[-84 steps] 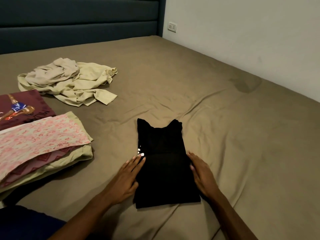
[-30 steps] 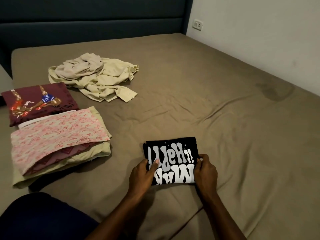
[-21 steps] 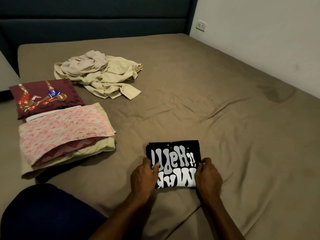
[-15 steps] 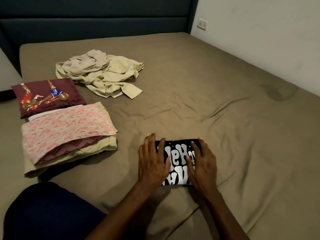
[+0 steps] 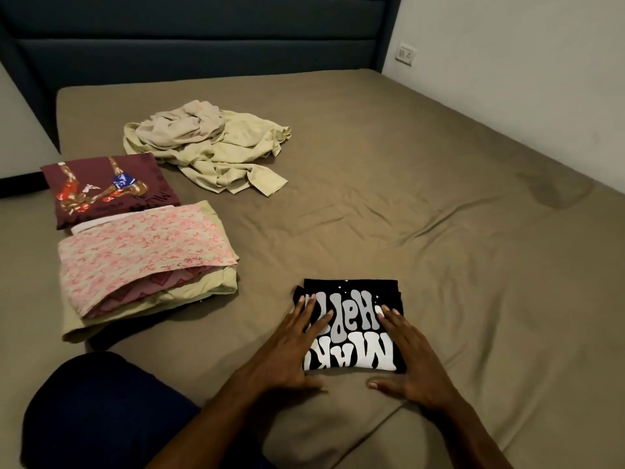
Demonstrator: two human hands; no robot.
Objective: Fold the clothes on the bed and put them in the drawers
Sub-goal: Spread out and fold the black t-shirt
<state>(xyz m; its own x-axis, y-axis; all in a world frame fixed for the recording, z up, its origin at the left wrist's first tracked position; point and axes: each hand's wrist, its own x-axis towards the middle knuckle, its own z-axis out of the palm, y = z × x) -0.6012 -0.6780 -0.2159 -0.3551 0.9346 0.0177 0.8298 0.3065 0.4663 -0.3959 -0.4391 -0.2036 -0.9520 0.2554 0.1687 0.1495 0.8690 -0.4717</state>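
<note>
A black T-shirt (image 5: 355, 319) with white lettering lies folded into a small rectangle on the brown bed (image 5: 422, 170). My left hand (image 5: 291, 353) rests flat on its left part, fingers spread. My right hand (image 5: 409, 363) lies flat on its right edge, fingers apart, thumb on the sheet below it. Neither hand grips the cloth. To the left sits a stack of folded clothes (image 5: 142, 262) topped by a pink floral piece. Behind it lies a folded maroon printed T-shirt (image 5: 108, 187). A heap of unfolded beige clothes (image 5: 209, 143) lies farther back.
A dark blue padded headboard (image 5: 203, 38) runs along the far end. A white wall with a socket (image 5: 407, 54) borders the bed on the right. My knee in dark cloth (image 5: 101, 411) rests on the near left of the bed.
The long black shirt was folded in half, lettering up. My hands went from gripping its sides to pressing flat on top, then slid back toward me and apart.
</note>
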